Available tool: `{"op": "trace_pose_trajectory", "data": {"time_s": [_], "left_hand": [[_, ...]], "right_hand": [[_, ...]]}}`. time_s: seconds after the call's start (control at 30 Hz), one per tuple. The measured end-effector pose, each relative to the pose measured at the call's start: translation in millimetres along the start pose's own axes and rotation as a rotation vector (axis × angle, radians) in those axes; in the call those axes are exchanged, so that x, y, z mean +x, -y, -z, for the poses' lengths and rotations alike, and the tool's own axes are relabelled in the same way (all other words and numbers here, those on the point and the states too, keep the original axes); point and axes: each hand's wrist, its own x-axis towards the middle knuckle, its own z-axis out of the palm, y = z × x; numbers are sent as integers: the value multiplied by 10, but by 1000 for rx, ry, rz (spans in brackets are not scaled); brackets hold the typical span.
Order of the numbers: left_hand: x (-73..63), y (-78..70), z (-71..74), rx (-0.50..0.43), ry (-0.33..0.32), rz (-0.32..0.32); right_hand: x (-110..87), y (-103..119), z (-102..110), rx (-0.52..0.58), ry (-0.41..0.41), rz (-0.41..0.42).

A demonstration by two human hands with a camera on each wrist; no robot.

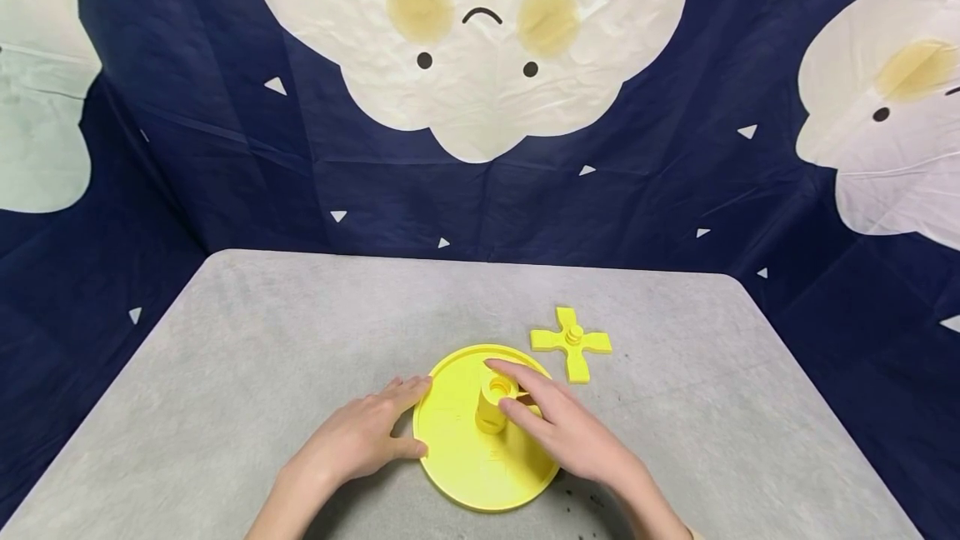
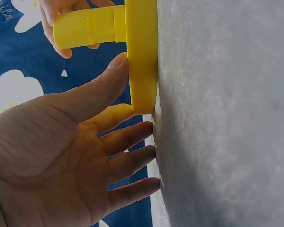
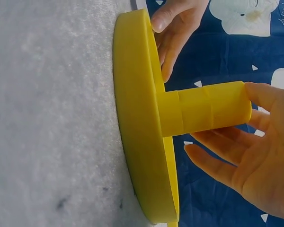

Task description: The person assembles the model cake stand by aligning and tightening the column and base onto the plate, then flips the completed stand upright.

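Observation:
A round yellow base with a raised rim lies flat on the table. From its middle rises an upright yellow cylindrical post with a round hole in its top. My left hand touches the base's left edge with thumb and index finger, while its other fingers extend to the tabletop. Around the upper post, my right hand curves its thumb and fingers; the thumb meets the post's top end in the right wrist view. Part of that grasp is hidden behind the post.
A yellow cross-shaped piece with a small ridged stud at its centre lies beyond the base, to the right. The grey table ends at a dark blue cloth with cloud prints. Small dark specks mark the tabletop near the right forearm.

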Motion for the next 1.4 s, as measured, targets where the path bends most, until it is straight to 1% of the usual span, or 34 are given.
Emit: {"op": "trace_pose_trajectory", "data": {"time_s": [0.27, 0.33, 0.47, 0.67, 0.77, 0.9, 1.0, 1.23, 1.4], "left_hand": [[-4, 16, -16, -10, -24, -21], [-3, 18, -18, -10, -25, -21], [1, 12, -16, -6, -16, -11], [14, 6, -8, -3, -3, 2], [13, 6, -8, -4, -3, 4], [8, 6, -9, -6, -5, 1], [6, 6, -11, -7, -6, 0], [5, 5, -16, -6, -12, -6], [3, 4, -15, -4, -13, -2]], "right_hand": [[46, -18, -63, -22, -96, 8], [45, -16, -64, -14, -95, 5], [29, 2, -41, 13, -68, -5], [9, -7, -7, 7, -26, 16], [16, -13, -2, 24, -17, 19], [30, -15, -11, 55, -29, 13], [38, -17, -23, 57, -50, 16], [30, -30, -25, 13, -98, 8], [20, -34, -20, -4, -96, 13]]}}
